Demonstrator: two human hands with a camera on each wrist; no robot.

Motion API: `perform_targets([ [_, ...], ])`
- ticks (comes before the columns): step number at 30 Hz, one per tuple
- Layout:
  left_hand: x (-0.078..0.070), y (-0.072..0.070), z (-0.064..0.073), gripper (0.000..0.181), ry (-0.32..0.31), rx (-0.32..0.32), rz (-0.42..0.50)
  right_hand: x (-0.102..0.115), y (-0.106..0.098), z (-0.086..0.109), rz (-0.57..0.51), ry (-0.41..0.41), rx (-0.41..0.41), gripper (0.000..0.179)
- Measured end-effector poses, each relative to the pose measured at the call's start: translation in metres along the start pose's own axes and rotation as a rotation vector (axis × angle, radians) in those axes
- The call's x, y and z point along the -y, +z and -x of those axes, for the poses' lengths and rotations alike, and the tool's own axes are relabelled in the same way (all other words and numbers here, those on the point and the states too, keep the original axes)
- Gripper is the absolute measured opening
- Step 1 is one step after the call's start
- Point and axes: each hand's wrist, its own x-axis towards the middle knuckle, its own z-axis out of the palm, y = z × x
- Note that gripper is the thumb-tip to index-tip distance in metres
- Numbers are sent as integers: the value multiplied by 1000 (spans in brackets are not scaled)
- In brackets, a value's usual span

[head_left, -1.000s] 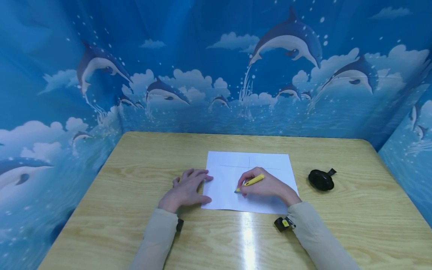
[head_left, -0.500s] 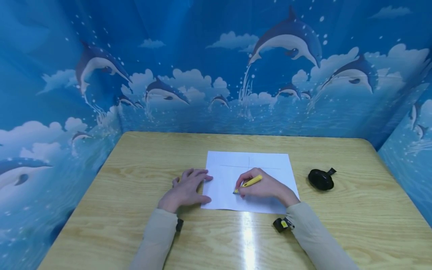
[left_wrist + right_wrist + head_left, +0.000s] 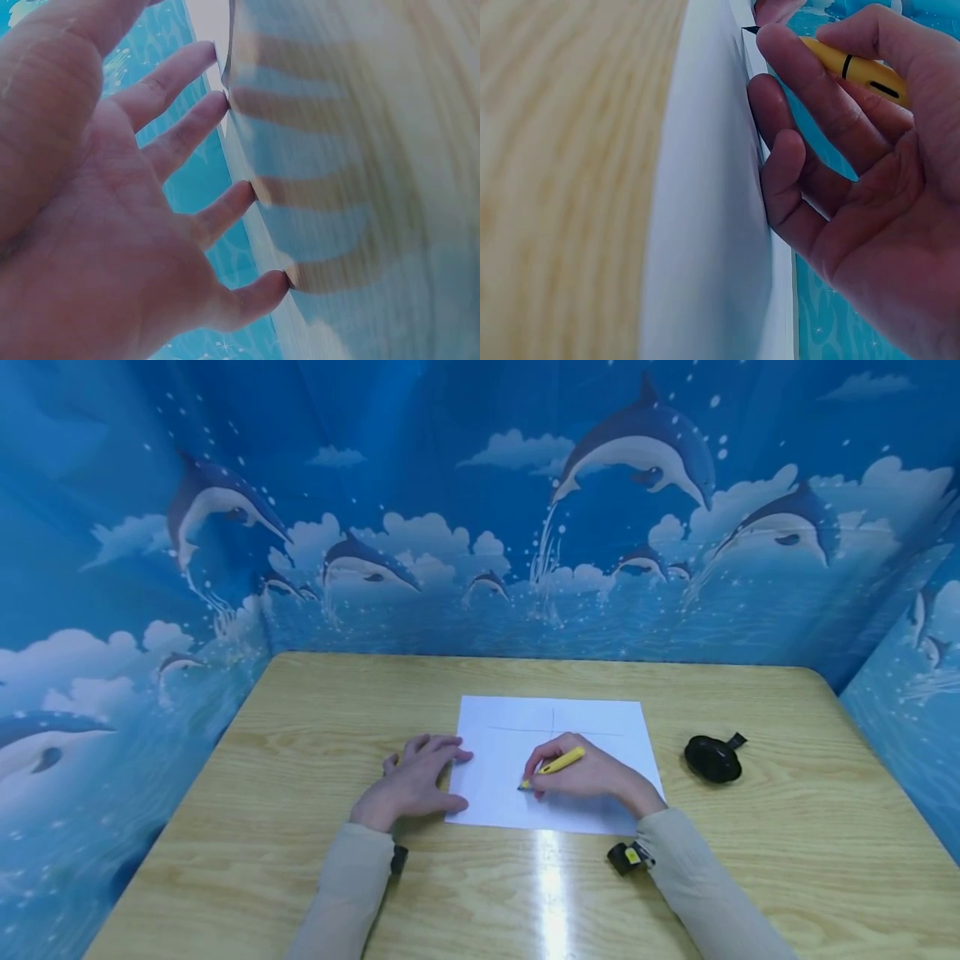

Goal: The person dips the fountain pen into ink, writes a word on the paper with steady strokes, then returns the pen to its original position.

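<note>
A sheet of white paper (image 3: 487, 777) lies on the wooden table, with a thin long line across its upper part and a short upright line meeting it. My right hand (image 3: 588, 770) pinches a yellow pen (image 3: 562, 760) between thumb and fingers, its dark pointed tip down at the paper left of the hand. In the right wrist view the pen (image 3: 870, 73) shows a black ring, and the other fingers curl loosely against the sheet. My left hand (image 3: 412, 781) is spread at the paper's left edge, its fingertips (image 3: 274, 289) resting on the table and paper.
A black rounded object (image 3: 712, 760) with a short tab lies on the table (image 3: 795, 827) right of the paper. A blue dolphin-print curtain (image 3: 420, 610) stands along the table's back and sides.
My right hand has shifted slightly left and nearer with the pen, then stayed almost still over the last half second. My left hand has kept its place at the paper's edge.
</note>
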Motion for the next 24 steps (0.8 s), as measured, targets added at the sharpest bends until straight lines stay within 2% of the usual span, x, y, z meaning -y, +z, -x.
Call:
perform_targets([
  [11,-2,0,-1,66,-23,9,2,-3,-1,0,23,-13,-4,13],
  [24,-2,0,-2,67,-20,8,5,-6,-1,0,29,-28,-3,13],
])
